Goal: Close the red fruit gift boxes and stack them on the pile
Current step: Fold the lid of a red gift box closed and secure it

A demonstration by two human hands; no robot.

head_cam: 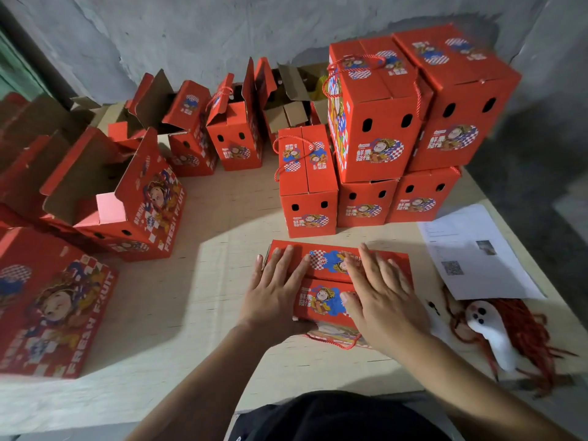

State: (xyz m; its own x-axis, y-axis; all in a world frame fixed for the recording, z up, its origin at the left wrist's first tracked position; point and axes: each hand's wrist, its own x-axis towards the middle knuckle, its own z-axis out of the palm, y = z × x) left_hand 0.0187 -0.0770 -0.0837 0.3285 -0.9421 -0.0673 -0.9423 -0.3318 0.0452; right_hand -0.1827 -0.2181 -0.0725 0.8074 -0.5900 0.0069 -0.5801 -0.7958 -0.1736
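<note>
Rough grey plaster wall [191,36] behind a sunlit plywood table [222,218].

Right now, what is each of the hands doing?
Left hand: open, fingers straight, pressing on the red box.
Right hand: open, fingers straight, pressing on the same box.

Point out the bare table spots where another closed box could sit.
Bare table lies between the open boxes on the left and the pile, reaching the near edge. The right is crowded by paper and red cords.
</note>
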